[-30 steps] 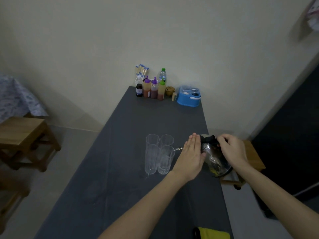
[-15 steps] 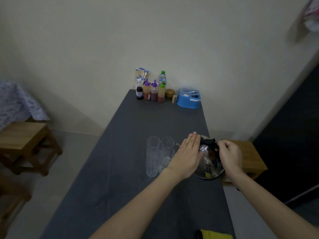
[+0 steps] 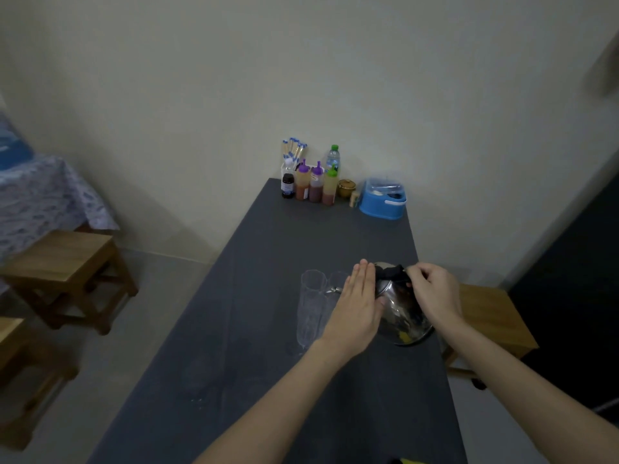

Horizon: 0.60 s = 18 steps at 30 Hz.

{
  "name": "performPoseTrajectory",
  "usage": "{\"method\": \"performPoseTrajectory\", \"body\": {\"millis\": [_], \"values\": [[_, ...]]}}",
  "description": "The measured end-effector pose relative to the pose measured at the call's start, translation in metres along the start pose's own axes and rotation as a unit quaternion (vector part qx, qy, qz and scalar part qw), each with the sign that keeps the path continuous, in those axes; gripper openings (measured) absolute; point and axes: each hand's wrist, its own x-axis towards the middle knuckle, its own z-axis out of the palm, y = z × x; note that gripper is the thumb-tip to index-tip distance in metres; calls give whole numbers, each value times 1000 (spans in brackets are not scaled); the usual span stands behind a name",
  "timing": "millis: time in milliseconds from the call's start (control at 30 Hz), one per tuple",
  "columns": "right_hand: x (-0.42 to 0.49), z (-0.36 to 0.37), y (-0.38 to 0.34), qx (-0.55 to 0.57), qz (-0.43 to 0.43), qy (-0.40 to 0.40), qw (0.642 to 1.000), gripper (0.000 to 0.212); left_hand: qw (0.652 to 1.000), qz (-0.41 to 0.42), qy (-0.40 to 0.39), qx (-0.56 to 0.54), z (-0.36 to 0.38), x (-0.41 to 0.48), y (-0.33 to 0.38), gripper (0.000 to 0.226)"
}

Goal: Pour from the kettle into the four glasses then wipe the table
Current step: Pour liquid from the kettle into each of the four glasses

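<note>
Steel kettle [image 3: 400, 309] tilted, handle in right hand [image 3: 435, 293] grip, left hand [image 3: 356, 309] flat against it

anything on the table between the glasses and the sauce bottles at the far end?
Nothing. In the head view the dark table is bare between the glasses and the sauce bottles.

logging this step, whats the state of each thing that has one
kettle: tilted, spout toward the glasses
glasses: upright, clustered, fill unclear
left hand: flat, fingers straight, against kettle
right hand: closed on kettle handle
sauce bottles: upright, capped
blue box: lid closed
</note>
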Motion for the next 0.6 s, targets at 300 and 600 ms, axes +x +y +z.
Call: {"method": "performPoseTrajectory", "body": {"millis": [300,600], "values": [[5,-1,-6,-34,-34,-25,999,30,999,-22,7,-36,2,-4,-1,60],[6,-4,-11,-38,-39,-30,998,30,998,-39,8,-56,3,-3,4,74]]}}
